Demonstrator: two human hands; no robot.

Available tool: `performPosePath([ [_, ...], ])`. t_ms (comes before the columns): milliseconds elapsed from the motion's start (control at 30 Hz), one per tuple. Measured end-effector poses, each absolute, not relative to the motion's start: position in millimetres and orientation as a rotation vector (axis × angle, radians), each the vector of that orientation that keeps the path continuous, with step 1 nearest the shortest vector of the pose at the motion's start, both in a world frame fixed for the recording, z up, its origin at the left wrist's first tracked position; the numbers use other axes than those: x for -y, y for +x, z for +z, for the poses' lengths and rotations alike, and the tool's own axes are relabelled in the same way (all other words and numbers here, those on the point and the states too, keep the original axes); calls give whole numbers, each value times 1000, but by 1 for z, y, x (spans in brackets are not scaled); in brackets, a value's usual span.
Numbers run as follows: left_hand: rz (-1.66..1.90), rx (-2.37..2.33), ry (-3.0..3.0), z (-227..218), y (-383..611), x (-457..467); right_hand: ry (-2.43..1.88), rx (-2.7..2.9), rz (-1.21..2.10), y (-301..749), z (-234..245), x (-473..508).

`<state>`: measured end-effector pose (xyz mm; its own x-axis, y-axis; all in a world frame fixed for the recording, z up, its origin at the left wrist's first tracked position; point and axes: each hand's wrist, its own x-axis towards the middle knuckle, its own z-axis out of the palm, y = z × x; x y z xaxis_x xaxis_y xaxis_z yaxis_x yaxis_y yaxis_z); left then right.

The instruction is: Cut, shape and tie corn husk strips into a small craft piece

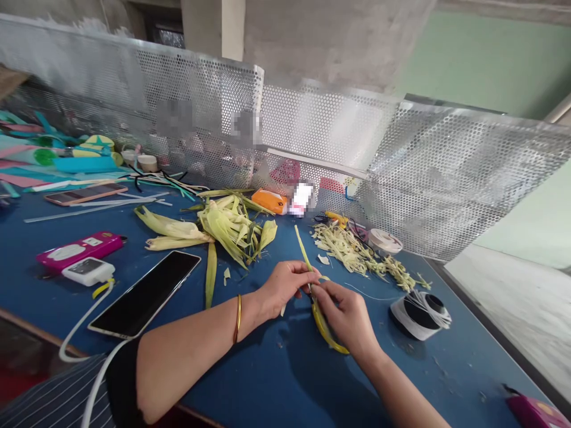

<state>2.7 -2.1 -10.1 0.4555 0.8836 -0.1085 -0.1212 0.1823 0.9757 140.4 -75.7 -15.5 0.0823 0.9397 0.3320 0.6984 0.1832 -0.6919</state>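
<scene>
Fingers [307, 277] of left hand [280, 286] and right hand [350, 312] are pinching a skinny yellow-green strip [302, 246], husks [225, 223] are chilling left, farther back.

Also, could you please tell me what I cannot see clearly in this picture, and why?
All in the head view:
Lower end of the green strip: hidden by the left hand and right hand.
Part of the yellow looped tool: covered by the right hand.
Contents of the bright screen: blurred into blocks.
Pink item: shape veiled by the perforated sheet.
Magenta device, lower right: cut off by the edge.
</scene>
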Motion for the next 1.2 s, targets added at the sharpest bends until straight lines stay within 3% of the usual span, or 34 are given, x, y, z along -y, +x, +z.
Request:
performPosePath([
  [133, 666, -767, 1405, -7, 1, 9, -1592, 1472, 175, 149, -5, 75],
  [333, 320, -633, 1644, -12, -1, 18, -1396, 1454, 597, 151, 5, 74],
  [467, 450, -795, 1541, -13, -1, 16, -1421, 1484, 173, 147, 2, 81],
  [733, 660, -915, 842, -3, 3, 9, -1035, 2198, -641, 131, 0, 90],
  [900, 601, -858, 619, 0, 0, 3, -1074, 2309, -748, 132, -6, 85],
  [1200, 722, -728, 543, 2, -1, 0, -1019, 2413, -573, 137, -6, 81],
])
